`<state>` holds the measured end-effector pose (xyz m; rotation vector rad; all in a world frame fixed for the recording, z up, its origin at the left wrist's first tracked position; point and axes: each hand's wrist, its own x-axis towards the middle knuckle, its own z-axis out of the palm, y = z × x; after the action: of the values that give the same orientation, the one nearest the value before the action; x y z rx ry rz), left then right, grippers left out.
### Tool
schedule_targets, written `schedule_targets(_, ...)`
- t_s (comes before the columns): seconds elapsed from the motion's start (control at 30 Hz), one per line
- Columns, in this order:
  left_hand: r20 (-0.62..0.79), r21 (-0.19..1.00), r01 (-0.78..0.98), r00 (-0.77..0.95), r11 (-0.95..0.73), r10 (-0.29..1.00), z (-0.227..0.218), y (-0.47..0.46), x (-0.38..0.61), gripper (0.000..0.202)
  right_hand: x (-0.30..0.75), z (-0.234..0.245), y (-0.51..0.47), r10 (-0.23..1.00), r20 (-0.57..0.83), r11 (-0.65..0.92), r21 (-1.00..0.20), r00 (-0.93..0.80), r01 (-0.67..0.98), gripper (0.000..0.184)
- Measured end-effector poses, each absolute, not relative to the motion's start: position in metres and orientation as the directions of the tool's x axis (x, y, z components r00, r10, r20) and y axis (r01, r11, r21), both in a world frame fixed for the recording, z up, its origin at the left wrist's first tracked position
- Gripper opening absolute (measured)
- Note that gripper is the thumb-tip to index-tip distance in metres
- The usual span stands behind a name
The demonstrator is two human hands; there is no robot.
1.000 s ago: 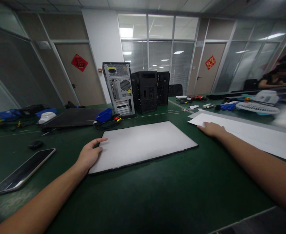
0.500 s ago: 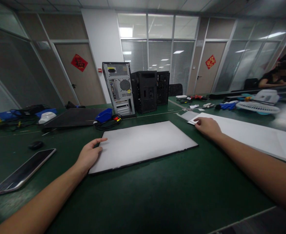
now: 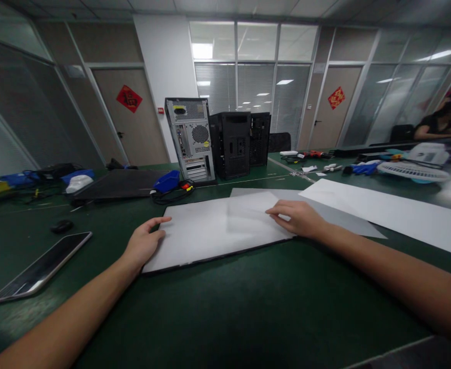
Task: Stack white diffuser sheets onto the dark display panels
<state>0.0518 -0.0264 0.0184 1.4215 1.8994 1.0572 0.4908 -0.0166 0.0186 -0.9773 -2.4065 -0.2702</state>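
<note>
A flat white panel with a thin black frame (image 3: 195,233) lies on the green table in front of me. My left hand (image 3: 143,243) rests at its left edge, index finger and thumb stretched apart over the white surface. My right hand (image 3: 296,218) is above the panel's right part, thumb and fingers pinched on a thin translucent sheet (image 3: 335,214). This sheet overlaps the panel's right side and spreads behind and to the right of it. Beyond it, on the right, lies a larger white sheet (image 3: 394,212).
Computer cases (image 3: 231,146) stand at the back. A blue object with cables (image 3: 167,182) sits left of them, near a dark flat panel (image 3: 118,184). A phone (image 3: 44,266) and a black mouse (image 3: 62,226) lie at left. A white fan (image 3: 413,171) is at right; a person sits beyond.
My right hand has moved left from the white sheets to above the framed panel, drawing the translucent sheet over its right side. My left hand has stayed at the panel's edge.
</note>
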Motion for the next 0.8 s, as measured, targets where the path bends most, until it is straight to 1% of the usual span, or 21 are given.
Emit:
schedule_targets(0.1,0.04,0.831,0.538,-0.309,0.14,0.95,0.022,-0.028,0.054,0.05,0.474,0.019,-0.027,0.51,0.481,0.816,-0.008,-0.713,0.579,0.031)
schedule_targets(0.17,0.042,0.83,0.54,-0.307,0.137,0.951,0.022,-0.027,0.054,0.05,0.469,0.02,-0.031,0.482,0.462,0.846,-0.023,-0.744,0.533,0.031)
schedule_targets(0.23,0.048,0.829,0.544,-0.303,0.132,0.952,0.02,-0.026,0.053,0.049,0.471,0.02,-0.031,0.512,0.466,0.825,-0.032,-0.722,0.565,0.032)
schedule_targets(0.27,0.054,0.828,0.547,-0.303,0.127,0.951,0.019,-0.025,0.052,0.048,0.474,0.021,-0.028,0.558,0.478,0.782,-0.029,-0.679,0.623,0.033)
schedule_targets(0.33,0.066,0.826,0.552,-0.303,0.119,0.951,0.017,-0.023,0.051,0.047,0.484,0.02,-0.02,0.688,0.503,0.614,-0.018,-0.523,0.789,0.04)
schedule_targets(0.4,0.062,0.823,0.554,-0.306,0.125,0.95,0.016,-0.023,0.05,0.047,0.499,0.018,-0.01,0.808,0.496,0.364,0.002,-0.317,0.931,0.047)
schedule_targets(0.47,0.047,0.819,0.557,-0.308,0.14,0.95,0.017,-0.023,0.05,0.048,0.515,0.015,-0.001,0.884,0.446,0.137,0.045,-0.142,0.99,0.053)
schedule_targets(0.5,0.039,0.817,0.558,-0.307,0.147,0.951,0.018,-0.024,0.05,0.049,0.522,0.013,0.002,0.905,0.419,0.055,0.069,-0.079,0.996,0.055)
schedule_targets(0.57,0.029,0.817,0.557,-0.299,0.15,0.954,0.019,-0.025,0.051,0.05,0.532,0.009,0.007,0.921,0.388,-0.029,0.102,-0.013,0.994,0.056)
schedule_targets(0.6,0.029,0.817,0.557,-0.296,0.148,0.955,0.02,-0.025,0.051,0.051,0.535,0.007,0.008,0.922,0.387,-0.034,0.109,-0.011,0.993,0.056)
schedule_targets(0.67,0.042,0.817,0.56,-0.299,0.14,0.954,0.02,-0.026,0.052,0.051,0.535,0.004,0.01,0.915,0.4,0.006,0.119,-0.054,0.993,0.055)
schedule_targets(0.8,0.065,0.822,0.555,-0.306,0.123,0.95,0.018,-0.025,0.051,0.05,0.522,0.003,0.007,0.894,0.383,0.193,0.14,-0.233,0.971,0.055)
